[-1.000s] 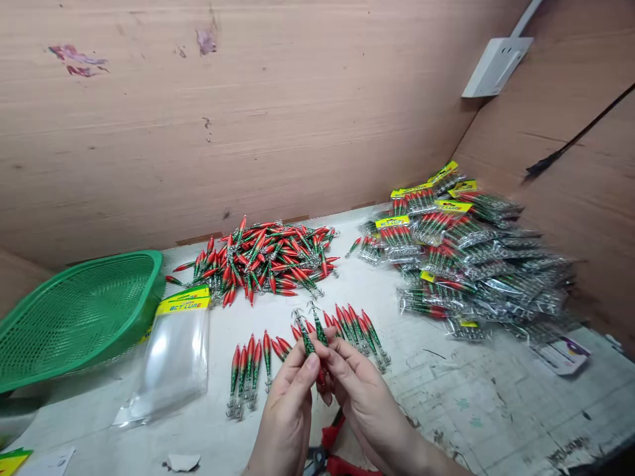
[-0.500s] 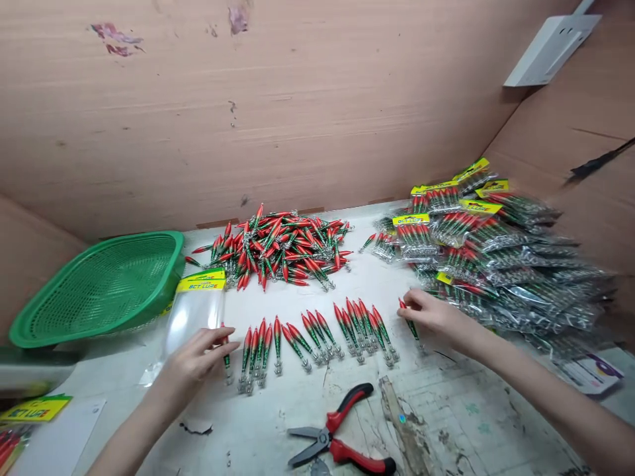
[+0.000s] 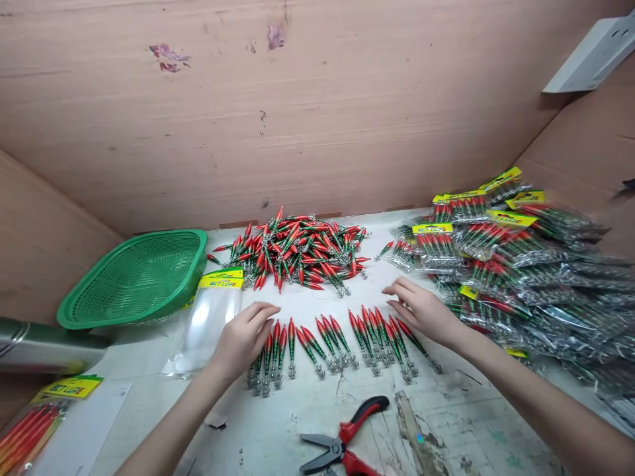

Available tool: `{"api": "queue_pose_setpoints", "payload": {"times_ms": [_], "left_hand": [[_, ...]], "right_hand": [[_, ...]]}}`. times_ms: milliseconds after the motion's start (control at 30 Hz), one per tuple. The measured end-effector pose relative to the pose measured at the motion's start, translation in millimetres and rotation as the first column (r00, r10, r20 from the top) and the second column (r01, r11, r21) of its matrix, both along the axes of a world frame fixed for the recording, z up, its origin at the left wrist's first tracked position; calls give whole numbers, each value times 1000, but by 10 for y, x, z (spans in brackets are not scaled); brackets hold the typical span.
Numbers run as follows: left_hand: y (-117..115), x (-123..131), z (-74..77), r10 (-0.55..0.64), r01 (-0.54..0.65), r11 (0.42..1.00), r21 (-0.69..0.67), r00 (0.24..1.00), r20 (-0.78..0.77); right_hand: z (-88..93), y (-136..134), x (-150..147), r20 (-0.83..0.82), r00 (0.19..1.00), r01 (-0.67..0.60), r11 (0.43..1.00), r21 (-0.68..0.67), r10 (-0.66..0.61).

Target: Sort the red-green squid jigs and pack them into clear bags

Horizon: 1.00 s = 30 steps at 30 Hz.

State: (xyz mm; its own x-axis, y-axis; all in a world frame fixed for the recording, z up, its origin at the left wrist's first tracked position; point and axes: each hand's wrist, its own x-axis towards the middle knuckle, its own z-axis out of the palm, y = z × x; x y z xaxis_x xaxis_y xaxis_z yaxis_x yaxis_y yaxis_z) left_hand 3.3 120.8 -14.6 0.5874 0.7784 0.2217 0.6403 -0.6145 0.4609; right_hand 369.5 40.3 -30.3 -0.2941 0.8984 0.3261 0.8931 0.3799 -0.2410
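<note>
A row of squid lures (image 3: 322,340), red at one end and green toward the hooks, lies across the table in loose clusters. My left hand (image 3: 248,334) hovers over the left end of this row, fingers apart, partly covering the lures there. Just beyond the row's right end is my right hand (image 3: 424,311), its fingers spread and nothing in them. Close below it rests a slanted lure (image 3: 417,340). Behind the row rises a big heap of the same lures (image 3: 297,251).
Packed lure bags (image 3: 526,264) pile up at the right. On the left are a green basket (image 3: 133,277), clear header bags (image 3: 211,324) and a packet of orange lures (image 3: 37,423). Red-handled pliers (image 3: 342,439) lie open in front, beside a worn strip (image 3: 417,430).
Both hands have let go of the lures they held, which now lie at the two ends of the row. My hands have moved slightly inward and the head view has shifted left.
</note>
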Motion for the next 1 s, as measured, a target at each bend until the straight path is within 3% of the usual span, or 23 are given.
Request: {"api": "queue_pose_setpoints", "payload": {"times_ms": [133, 267, 433, 600, 733, 833, 933, 1000], "left_hand": [[153, 788, 68, 14, -15, 999, -43, 1000, -28], [258, 1346, 44, 212, -220, 971, -91, 973, -93], [345, 1641, 44, 410, -438, 876, -202, 897, -166], [431, 1722, 36, 465, -487, 807, -334, 873, -149], [470, 1654, 51, 464, -411, 788, -459, 886, 5], [429, 1496, 118, 432, -249, 775, -580, 879, 200], [293, 1274, 229, 390, -24, 734, -679, 832, 393], [170, 1129, 315, 376, 100, 689, -718, 797, 473]], "right_hand": [[30, 553, -190, 145, 989, -30, 998, 62, 21], [0, 860, -270, 270, 958, -133, 986, 100, 102], [-28, 947, -221, 308, 935, -222, 967, 125, 175], [-44, 1017, -143, 200, 956, -245, 958, 145, 215], [16, 1028, -72, 10, 985, -168, 963, 210, 170], [145, 918, -98, -198, 976, -29, 959, 281, 88], [329, 662, -255, -413, 911, 136, 943, 304, 2], [458, 444, -412, -632, 775, 188, 966, 177, -35]]}}
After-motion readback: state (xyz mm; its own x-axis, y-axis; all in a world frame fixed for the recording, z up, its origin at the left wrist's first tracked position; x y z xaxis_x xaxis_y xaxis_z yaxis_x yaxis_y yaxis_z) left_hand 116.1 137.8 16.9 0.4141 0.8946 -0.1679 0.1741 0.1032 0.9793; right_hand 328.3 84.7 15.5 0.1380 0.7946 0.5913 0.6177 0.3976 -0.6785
